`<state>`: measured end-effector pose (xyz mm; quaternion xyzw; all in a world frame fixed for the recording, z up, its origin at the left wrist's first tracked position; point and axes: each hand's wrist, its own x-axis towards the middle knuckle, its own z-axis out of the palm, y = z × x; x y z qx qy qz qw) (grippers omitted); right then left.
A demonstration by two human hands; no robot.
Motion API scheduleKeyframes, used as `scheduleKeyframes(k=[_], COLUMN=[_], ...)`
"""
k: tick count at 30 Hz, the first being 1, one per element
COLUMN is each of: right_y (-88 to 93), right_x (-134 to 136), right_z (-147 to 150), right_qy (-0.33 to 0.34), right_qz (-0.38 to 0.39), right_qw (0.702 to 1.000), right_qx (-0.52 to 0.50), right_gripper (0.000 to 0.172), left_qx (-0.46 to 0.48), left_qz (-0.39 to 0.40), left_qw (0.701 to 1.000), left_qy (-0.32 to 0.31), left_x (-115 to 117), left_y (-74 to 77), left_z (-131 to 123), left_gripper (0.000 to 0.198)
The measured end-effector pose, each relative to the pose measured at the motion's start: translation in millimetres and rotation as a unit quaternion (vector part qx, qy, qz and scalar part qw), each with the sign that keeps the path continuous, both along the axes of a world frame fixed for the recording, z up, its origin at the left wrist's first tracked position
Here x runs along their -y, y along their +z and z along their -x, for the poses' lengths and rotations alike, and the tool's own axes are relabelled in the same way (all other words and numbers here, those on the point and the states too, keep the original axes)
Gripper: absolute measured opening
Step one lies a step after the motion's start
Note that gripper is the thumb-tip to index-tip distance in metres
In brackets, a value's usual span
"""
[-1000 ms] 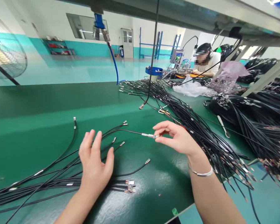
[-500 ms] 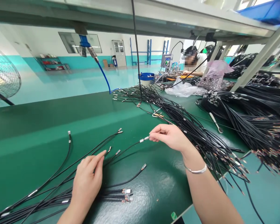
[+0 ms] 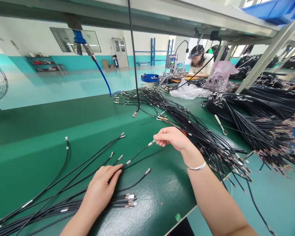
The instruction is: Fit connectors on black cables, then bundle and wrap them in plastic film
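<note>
My right hand (image 3: 170,137) pinches the metal tip (image 3: 152,142) of a thin black cable between thumb and fingers, above the green bench mat (image 3: 39,126). That cable runs down left toward my left hand (image 3: 99,188), which lies across several loose black cables (image 3: 64,196) with its fingers together. Whether those fingers grip a cable is hidden. The loose cables have metal terminals, and a group of their ends (image 3: 130,200) sits just right of my left hand. A large heap of black cables (image 3: 201,137) lies right of my right hand.
More cable bundles (image 3: 255,111) lie at the right, with a white-handled tool (image 3: 220,124) beside them. A black cable (image 3: 135,72) hangs from above. Far back, a seated person (image 3: 199,62) works at a machine (image 3: 171,62), near a blue tub (image 3: 149,78) and plastic bags (image 3: 186,92).
My right hand now pinches a cable tip further left. My left hand has come down from raised, spread fingers to lie across the cables. The whole scene has shifted left in view.
</note>
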<state>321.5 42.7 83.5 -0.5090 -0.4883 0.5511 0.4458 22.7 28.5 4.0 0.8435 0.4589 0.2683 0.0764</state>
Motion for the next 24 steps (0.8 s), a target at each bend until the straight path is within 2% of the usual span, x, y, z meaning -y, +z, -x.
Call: scheduleKeyframes(k=[3, 5, 7, 9, 10, 11, 12, 14, 16, 18, 20, 22, 24], right_y=[-1.5, -6.1, -12.1, -16.1, -16.5, -15.8, -14.3, -11.2, -11.1, -15.0, -20.5, -24.7, -26.0], right_x=[-2.0, -6.0, -9.4, -9.2, -7.2, -4.2, -0.5, 7.2, 12.0, 12.4, 10.1, 8.0, 8.0], right_z=[-0.7, -3.3, -6.4, -8.0, -7.4, -5.8, -3.0, 5.4, 15.6, 24.9, 31.2, 34.2, 34.7], right_qy=[0.008, 0.007, -0.022, -0.06, -0.054, -0.022, 0.039, 0.206, 0.327, 0.368, 0.371, 0.369, 0.362], right_qz=[0.021, 0.027, 0.01, -0.05, -0.089, -0.125, -0.147, -0.142, -0.104, -0.086, -0.086, -0.091, -0.097], right_qw=[1.0, 0.999, 0.987, 0.944, 0.923, 0.914, 0.915, 0.913, 0.875, 0.829, 0.801, 0.797, 0.817], right_qx=[-0.012, 0.026, 0.157, 0.321, 0.37, 0.386, 0.373, 0.323, 0.341, 0.413, 0.463, 0.469, 0.439], right_gripper=[0.032, 0.029, 0.021, 0.012, 0.012, 0.013, 0.014, 0.017, 0.02, 0.025, 0.026, 0.02, 0.014], left_qx=[0.0, -0.002, -0.013, -0.035, -0.048, -0.06, -0.07, -0.078, -0.078, -0.074, -0.065, -0.041, -0.006], left_qz=[0.002, 0.014, 0.031, 0.044, 0.045, 0.045, 0.042, 0.031, 0.019, 0.001, -0.026, -0.054, -0.061], left_qw=[1.0, 1.0, 0.999, 0.998, 0.998, 0.997, 0.996, 0.996, 0.997, 0.997, 0.998, 0.998, 0.998], left_qy=[-0.005, -0.007, -0.002, 0.01, 0.015, 0.019, 0.02, 0.019, 0.016, 0.009, 0.003, -0.002, -0.022], left_x=[-0.7, 0.2, 2.6, 6.0, 7.7, 9.3, 10.7, 12.5, 13.4, 14.3, 16.4, 20.6, 26.7], left_y=[-0.2, 0.1, 0.6, 1.0, 1.0, 1.0, 0.8, 0.2, -0.2, 0.8, 3.9, 8.5, 12.9], left_z=[-0.1, -1.4, -3.4, -5.6, -6.5, -7.1, -7.6, -8.1, -8.4, -9.7, -12.7, -17.5, -23.2], left_gripper=[0.032, 0.032, 0.032, 0.031, 0.029, 0.028, 0.027, 0.026, 0.026, 0.025, 0.026, 0.025, 0.023])
